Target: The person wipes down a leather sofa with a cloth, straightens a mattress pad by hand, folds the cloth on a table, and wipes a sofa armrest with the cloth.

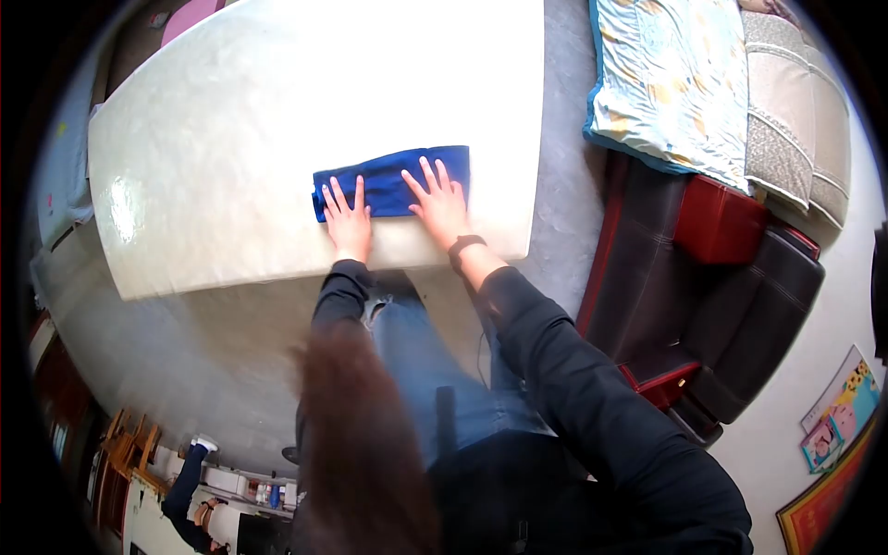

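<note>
Plainly, two flat hands rest on a blue cloth [386, 192], toward the near right part of a pale table [231, 139].

The left hand [349, 224] lies on the cloth's left end and the right hand [443, 211] nearer its right end, both with fingers spread and palms down; neither grips anything, though what the palms touch is hidden. The cloth seems folded, its left end a little uneven, with bare tabletop between it and the near edge. If the hands pushed unequally, the cloth could skew or ruck up between them; the tabletop looks smooth, so a hard sideways press might slide it, and a pull toward the body could drag it over that edge.
</note>
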Motion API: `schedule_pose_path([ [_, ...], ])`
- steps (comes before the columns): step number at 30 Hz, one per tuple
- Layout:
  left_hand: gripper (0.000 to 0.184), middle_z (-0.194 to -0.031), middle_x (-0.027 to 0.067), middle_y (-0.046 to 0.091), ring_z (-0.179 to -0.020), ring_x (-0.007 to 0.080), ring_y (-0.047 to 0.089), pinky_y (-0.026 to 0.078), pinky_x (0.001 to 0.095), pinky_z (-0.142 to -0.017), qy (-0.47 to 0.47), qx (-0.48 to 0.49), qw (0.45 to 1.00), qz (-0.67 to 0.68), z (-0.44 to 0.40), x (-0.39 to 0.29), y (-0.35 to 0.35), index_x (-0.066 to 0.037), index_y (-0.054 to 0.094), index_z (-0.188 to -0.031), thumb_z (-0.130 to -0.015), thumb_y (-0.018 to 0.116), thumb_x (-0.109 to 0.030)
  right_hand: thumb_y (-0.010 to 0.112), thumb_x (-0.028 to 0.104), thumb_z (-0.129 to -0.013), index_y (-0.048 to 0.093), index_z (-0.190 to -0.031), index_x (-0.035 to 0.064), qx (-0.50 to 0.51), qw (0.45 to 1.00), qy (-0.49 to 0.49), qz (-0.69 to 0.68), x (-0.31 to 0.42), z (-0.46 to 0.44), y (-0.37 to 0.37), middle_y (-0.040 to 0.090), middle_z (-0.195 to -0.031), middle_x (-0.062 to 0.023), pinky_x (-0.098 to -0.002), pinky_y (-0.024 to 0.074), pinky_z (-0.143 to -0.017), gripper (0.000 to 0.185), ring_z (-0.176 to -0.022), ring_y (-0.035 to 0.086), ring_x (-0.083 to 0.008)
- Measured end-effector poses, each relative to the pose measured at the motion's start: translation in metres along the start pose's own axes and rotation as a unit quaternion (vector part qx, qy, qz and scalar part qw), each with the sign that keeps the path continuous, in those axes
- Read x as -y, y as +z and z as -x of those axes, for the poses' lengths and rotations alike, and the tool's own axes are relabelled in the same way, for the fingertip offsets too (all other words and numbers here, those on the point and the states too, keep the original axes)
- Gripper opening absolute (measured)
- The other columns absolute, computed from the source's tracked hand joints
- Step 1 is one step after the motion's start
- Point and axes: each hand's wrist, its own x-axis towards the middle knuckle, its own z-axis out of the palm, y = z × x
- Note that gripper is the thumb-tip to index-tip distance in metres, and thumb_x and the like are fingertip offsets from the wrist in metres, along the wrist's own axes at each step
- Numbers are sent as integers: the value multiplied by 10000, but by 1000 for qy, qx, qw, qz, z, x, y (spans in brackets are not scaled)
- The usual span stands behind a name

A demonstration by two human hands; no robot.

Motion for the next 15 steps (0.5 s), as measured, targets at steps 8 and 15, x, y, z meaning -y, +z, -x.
schedule_pose_path([
  [8, 609, -1465, 304, 192, -1337, 479, 221, 327, 513, -1036, -71, 18, 992, 107, 79, -85, 5, -216, 330, -1442, -888, 578, -267, 601, 141, -787, 573, -1222, 149, -66, 989, -79, -111, -50, 44, 5, 492, -1316, -111, -420, 421, -929, 435, -1218, 440, -309],
  [15, 495, -1465, 236, 241, -1336, 431, 252, 347, 490, -1027, -37, 48, 981, 186, 133, -121, 7, -225, 484, -1344, -872, 606, -308, 640, 76, -740, 564, -1200, 127, 37, 993, -36, -106, -82, 133, -2, 496, -1222, -160, -425, 447, -925, 469, -1122, 454, -360],
])
